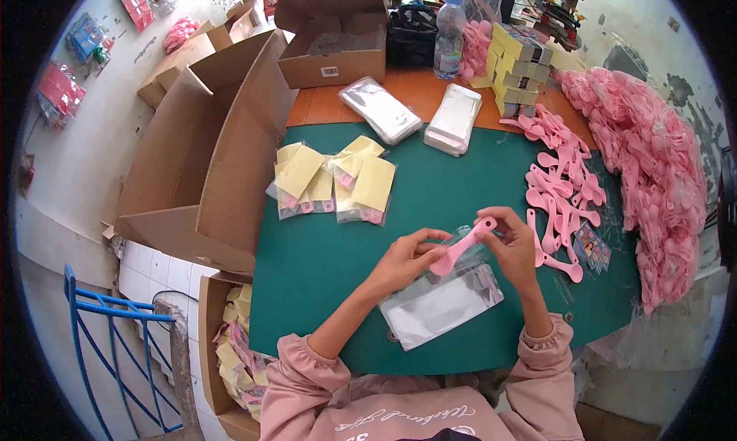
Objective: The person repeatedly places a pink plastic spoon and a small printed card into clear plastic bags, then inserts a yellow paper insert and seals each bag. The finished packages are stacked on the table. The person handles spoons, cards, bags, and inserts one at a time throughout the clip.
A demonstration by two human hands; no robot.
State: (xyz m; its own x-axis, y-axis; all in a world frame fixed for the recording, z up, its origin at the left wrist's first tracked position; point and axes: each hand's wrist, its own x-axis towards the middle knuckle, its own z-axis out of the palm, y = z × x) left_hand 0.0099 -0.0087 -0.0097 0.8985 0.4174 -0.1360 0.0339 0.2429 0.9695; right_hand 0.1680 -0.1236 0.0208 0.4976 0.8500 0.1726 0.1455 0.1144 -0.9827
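Two hands, left hand (pixel 403 258) and right hand (pixel 513 245), are pinching one pink plastic spoon (pixel 463 246) with closed fingers above the clear plastic sleeve (pixel 440 304); insertion needs the sleeve's mouth opened.

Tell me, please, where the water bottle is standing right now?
In the head view, the water bottle stands at the table's far edge, between the open cardboard box and the yellow boxes.

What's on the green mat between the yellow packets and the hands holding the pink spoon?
Nothing: in the head view, the green mat is bare between the yellow packets and the left hand, which holds the pink spoon with the right hand.
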